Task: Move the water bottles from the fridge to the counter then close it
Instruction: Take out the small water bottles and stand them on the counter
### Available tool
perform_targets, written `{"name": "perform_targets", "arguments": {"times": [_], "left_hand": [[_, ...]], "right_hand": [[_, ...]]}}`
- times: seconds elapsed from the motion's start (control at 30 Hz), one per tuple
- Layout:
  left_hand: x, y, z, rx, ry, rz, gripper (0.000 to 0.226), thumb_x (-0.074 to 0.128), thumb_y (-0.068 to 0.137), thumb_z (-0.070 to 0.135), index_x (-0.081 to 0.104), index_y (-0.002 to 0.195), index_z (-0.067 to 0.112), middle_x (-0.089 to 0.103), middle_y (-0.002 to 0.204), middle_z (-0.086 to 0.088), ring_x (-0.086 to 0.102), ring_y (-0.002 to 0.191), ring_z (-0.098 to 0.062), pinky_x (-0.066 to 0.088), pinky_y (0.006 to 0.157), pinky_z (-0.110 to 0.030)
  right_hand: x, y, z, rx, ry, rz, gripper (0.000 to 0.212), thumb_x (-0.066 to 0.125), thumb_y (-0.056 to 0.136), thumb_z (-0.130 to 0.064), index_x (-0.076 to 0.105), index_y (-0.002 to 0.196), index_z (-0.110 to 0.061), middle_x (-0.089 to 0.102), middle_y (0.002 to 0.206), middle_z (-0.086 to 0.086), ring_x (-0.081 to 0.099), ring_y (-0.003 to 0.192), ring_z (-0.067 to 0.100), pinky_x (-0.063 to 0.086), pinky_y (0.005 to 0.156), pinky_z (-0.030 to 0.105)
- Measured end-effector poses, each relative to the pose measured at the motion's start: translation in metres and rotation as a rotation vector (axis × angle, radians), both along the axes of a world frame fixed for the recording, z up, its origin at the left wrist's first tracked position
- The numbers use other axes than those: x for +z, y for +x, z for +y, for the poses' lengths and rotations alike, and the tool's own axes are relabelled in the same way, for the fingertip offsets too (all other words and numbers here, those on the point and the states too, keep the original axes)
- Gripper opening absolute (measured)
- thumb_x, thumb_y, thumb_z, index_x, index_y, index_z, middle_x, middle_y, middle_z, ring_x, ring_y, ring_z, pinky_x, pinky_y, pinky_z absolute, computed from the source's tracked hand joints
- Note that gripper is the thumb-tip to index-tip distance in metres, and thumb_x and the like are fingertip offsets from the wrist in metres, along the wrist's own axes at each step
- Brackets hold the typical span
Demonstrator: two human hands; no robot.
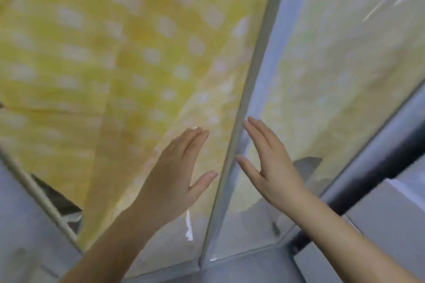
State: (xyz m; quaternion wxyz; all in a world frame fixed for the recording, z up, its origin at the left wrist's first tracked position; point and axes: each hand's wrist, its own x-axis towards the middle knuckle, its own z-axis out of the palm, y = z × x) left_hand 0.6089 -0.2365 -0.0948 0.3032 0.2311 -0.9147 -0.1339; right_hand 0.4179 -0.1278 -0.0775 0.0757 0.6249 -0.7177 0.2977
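Two fridge doors meet at a seam [243,99]. The left hand [177,181] lies flat with straight fingers on the left door [92,53], and the right hand [271,167] lies the same way on the right door [345,76]. No bottles show. Best to push both evenly, close to the seam, until the seals seat.

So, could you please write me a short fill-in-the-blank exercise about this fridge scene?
1. The left hand and right hand both show ____ fingers.
2. The door seam runs ____ the hands.
3. The fridge door before the left hand carries a ____ and white pattern.
Answers: straight; between; yellow.
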Motion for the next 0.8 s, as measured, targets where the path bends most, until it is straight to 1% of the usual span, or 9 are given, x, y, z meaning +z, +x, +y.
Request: {"name": "perform_targets", "arguments": {"times": [0.07,0.17,0.27,0.33,0.5,0.63,0.7,0.73,0.8], "left_hand": [[0.013,-0.051,0.004,-0.140,-0.039,0.008,0.069,0.044,0.094,0.052,0.034,0.150,0.011,0.036,0.153,-0.004,0.029,0.143,-0.019,0.018,0.116,-0.024],[0.028,-0.124,0.022,-0.317,-0.046,0.058,0.068,0.038,0.094,0.053,0.031,0.150,0.014,0.034,0.154,-0.002,0.027,0.144,-0.016,0.017,0.117,-0.023],[0.038,-0.193,0.049,-0.465,-0.053,0.097,0.068,0.037,0.095,0.053,0.028,0.152,0.017,0.031,0.156,-0.001,0.023,0.146,-0.016,0.022,0.118,-0.031],[0.044,-0.237,0.071,-0.550,-0.069,0.118,0.068,0.037,0.094,0.053,0.028,0.152,0.017,0.031,0.156,0.000,0.024,0.146,-0.016,0.022,0.117,-0.031],[0.064,-0.335,0.129,-0.701,-0.075,0.193,0.070,0.038,0.092,0.052,0.031,0.150,0.013,0.035,0.152,-0.002,0.028,0.141,-0.014,0.013,0.113,-0.016],[0.088,-0.405,0.174,-0.820,-0.063,0.261,0.068,0.039,0.094,0.052,0.029,0.151,0.018,0.032,0.154,0.003,0.026,0.142,-0.009,0.017,0.115,-0.021],[0.102,-0.441,0.195,-0.859,-0.049,0.290,0.065,0.040,0.096,0.051,0.027,0.152,0.020,0.031,0.155,0.005,0.025,0.142,-0.009,0.018,0.114,-0.023],[0.109,-0.459,0.205,-0.883,-0.038,0.299,0.066,0.040,0.095,0.052,0.026,0.152,0.022,0.030,0.155,0.006,0.025,0.142,-0.008,0.018,0.113,-0.022],[0.124,-0.498,0.225,-0.941,-0.006,0.302,0.065,0.043,0.095,0.050,0.025,0.152,0.025,0.029,0.155,0.010,0.023,0.141,-0.004,0.015,0.110,-0.015]], "right_hand": [[0.005,-0.031,0.033,-0.159,-0.019,0.003,0.066,0.059,0.096,-0.031,0.030,0.152,-0.012,0.031,0.158,0.010,0.025,0.148,0.028,0.028,0.116,0.054],[0.014,-0.073,0.082,-0.372,-0.028,0.031,0.066,0.059,0.096,-0.032,0.032,0.152,-0.011,0.032,0.157,0.012,0.028,0.147,0.030,0.029,0.116,0.051],[0.025,-0.113,0.130,-0.560,-0.062,0.065,0.065,0.057,0.096,-0.035,0.033,0.151,-0.012,0.035,0.155,0.011,0.032,0.144,0.029,0.030,0.116,0.047],[0.031,-0.139,0.162,-0.662,-0.089,0.071,0.065,0.058,0.095,-0.034,0.033,0.152,-0.014,0.035,0.156,0.009,0.030,0.145,0.028,0.028,0.117,0.047],[0.049,-0.204,0.231,-0.848,-0.129,0.100,0.064,0.062,0.095,-0.028,0.034,0.151,-0.013,0.033,0.157,0.009,0.031,0.145,0.029,0.028,0.117,0.045],[0.071,-0.252,0.275,-0.964,-0.203,0.116,0.064,0.057,0.098,-0.032,0.028,0.153,-0.017,0.029,0.159,0.001,0.022,0.148,0.018,0.022,0.121,0.038],[0.082,-0.276,0.294,-1.005,-0.258,0.116,0.064,0.056,0.098,-0.032,0.028,0.154,-0.019,0.028,0.159,-0.004,0.021,0.148,0.014,0.022,0.121,0.040],[0.088,-0.289,0.303,-1.028,-0.279,0.114,0.064,0.056,0.098,-0.032,0.027,0.154,-0.020,0.028,0.159,-0.004,0.022,0.148,0.013,0.023,0.121,0.041],[0.101,-0.316,0.318,-1.080,-0.317,0.120,0.064,0.056,0.098,-0.033,0.027,0.154,-0.020,0.030,0.159,-0.004,0.023,0.147,0.012,0.026,0.120,0.042]]}}
